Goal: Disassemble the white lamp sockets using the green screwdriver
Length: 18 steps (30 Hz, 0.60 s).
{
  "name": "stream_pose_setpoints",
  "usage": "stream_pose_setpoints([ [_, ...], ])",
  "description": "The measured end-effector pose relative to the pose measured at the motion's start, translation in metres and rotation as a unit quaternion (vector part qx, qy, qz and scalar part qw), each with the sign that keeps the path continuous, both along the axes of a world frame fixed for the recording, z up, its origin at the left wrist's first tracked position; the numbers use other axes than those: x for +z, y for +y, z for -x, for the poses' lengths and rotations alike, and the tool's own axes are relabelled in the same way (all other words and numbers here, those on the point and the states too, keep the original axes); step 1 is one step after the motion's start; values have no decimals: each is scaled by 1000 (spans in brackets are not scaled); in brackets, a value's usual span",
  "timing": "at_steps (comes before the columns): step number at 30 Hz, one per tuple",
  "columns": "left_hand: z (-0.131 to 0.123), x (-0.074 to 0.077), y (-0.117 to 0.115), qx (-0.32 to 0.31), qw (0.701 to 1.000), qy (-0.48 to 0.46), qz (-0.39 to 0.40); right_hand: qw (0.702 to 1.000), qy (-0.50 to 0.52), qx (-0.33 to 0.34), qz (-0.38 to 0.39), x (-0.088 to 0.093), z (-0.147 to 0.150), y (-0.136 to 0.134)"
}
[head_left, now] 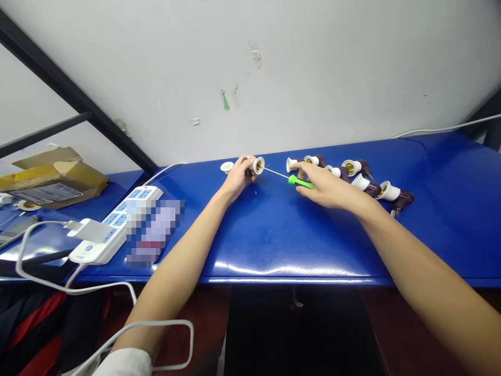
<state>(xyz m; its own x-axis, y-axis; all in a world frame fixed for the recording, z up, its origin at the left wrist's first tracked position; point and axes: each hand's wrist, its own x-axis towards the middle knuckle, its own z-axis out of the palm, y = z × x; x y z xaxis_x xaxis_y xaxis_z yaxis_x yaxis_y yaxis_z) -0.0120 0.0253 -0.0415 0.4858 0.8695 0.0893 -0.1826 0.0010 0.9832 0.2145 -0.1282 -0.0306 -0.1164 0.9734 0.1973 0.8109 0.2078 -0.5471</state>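
Blue bench (274,235), rear edge: the left hand (237,177) grips a white screw-base lamp socket (258,165); the right hand (324,188) appears closed on a green-handled screwdriver (301,182), its shaft reaching the socket. Further lamp sockets (362,180) lie along the edge to the right.

My feed is bright and mostly sharp. Glare runs in a white streak (289,270) along the near edge of the glossy blue tabletop (274,235), and the right hand (332,185) casts only a faint shadow on it. Below the tabletop, everything falls dark. On its left part, a pixelated patch (152,235) hides detail. The wide lens bends the frame's edges.
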Motion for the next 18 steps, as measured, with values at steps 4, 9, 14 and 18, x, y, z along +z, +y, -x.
stream_pose_setpoints([
  [4, 0, -2, 1, -9, 1000, 8, -10, 1000, 13, 10, 7, 0, 0, 0],
  [9, 0, 0, -1, -12, 1000, 6, -11, 999, 9, -3, 45, 7, 5, -4],
  [14, 0, 0, -1, -15, 1000, 14, -15, 999, 13, 34, 37, 6, 5, -3],
  [18, 0, 1, -1, -5, 1000, 19, -10, 999, 22, 24, 18, 5, 4, -2],
])
